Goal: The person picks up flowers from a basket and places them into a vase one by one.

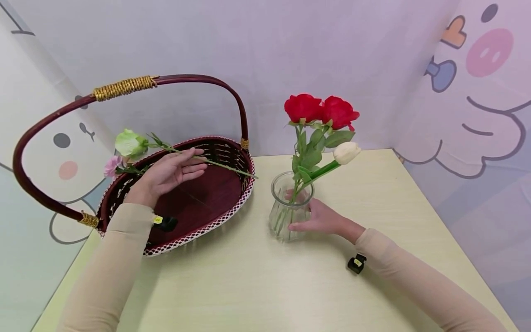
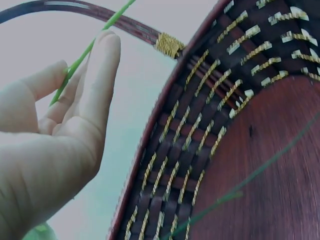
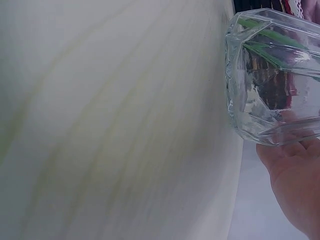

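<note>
My left hand (image 1: 172,170) is over the wicker basket (image 1: 220,186), pinching the thin green stem (image 2: 82,55) of a pale green flower (image 1: 130,142) between thumb and fingers. That bloom points left, and the stem's bare end reaches past the basket's right rim. A pink flower (image 1: 113,166) sits at the left rim, and another stem (image 2: 260,170) crosses the basket floor in the left wrist view. With my right hand (image 1: 321,219) I grip the clear glass vase (image 1: 279,221) from its right side. Two red roses (image 1: 304,108) and a white tulip (image 1: 346,153) stand in it.
The basket's tall arched handle (image 1: 195,79), wrapped with gold cord, rises behind my left hand. Vase and basket share a pale wooden table (image 1: 240,286). A cartoon-printed cloth (image 1: 265,55) hangs close behind and at both sides.
</note>
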Motion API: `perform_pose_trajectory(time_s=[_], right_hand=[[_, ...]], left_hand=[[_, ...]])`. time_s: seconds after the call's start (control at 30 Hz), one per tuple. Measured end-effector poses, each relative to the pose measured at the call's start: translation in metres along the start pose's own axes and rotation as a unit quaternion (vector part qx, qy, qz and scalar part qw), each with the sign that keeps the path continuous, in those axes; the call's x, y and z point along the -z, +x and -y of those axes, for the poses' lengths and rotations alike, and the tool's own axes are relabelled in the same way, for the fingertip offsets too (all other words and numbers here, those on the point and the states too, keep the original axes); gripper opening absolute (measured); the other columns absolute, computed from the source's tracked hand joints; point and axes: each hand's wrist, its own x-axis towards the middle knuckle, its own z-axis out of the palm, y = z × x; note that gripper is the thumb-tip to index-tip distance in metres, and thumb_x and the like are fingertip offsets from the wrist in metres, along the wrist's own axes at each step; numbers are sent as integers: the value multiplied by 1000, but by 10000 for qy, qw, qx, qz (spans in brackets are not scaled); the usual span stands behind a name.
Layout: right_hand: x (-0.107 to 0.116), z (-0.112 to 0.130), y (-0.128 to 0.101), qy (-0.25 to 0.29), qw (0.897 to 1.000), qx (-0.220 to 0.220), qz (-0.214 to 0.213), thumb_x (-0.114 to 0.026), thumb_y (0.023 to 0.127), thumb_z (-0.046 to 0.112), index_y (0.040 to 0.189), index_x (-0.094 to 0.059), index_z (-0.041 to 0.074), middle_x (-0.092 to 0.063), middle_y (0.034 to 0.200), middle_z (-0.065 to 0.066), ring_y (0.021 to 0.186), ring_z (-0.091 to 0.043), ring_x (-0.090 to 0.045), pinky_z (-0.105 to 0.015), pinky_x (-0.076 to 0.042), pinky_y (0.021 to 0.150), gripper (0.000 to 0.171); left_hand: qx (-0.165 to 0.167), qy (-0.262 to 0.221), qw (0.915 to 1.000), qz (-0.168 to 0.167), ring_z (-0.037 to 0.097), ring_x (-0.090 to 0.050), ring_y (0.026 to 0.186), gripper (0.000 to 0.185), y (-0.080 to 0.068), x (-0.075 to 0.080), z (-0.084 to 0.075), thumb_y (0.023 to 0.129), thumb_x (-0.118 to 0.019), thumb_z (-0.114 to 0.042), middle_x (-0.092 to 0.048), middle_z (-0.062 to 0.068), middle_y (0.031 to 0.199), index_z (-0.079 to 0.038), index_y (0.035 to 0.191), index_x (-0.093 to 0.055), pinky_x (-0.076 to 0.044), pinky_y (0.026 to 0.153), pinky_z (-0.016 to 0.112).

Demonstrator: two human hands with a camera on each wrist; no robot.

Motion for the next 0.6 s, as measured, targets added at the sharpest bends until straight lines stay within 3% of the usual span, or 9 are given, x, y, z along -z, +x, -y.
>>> perform_pose_trajectory(time_s=[0.23,0.33,0.43,0.6], right_hand=[[-2,-32,5,42,9999,105,-6,-87,82,22,153,-38,12,-52,149,-8,141,-31,-42,-61,-32,115,87],[-2,-35,6,32,9999,132,5,-87,82,27,153,-39,15,-53,148,-5,141,-28,-43,-60,-33,115,86],[-1,-36,5,31,9999,147,-3,-87,82,29,152,-41,18,-52,148,-2,141,-27,-42,-59,-34,115,84],[-2,-36,5,14,9999,171,-16,-87,82,28,151,-41,19,-52,148,-1,140,-27,-43,-59,-35,114,83]], left_hand=[[92,148,9998,93,26,-68,112,41,3,-19,-5,106,-55,-23,-69,13,122,1,140,-55,-58,94,37],[104,177,9997,111,26,-69,110,38,4,-26,-7,106,-55,-23,-70,13,120,0,137,-58,-58,93,36],[69,187,9996,194,25,-70,107,26,6,-32,-9,106,-55,-22,-71,13,116,-8,122,-69,-58,92,36],[-5,170,9994,299,24,-71,102,25,7,-43,-12,106,-56,-22,-71,13,110,-7,120,-70,-59,92,36]])
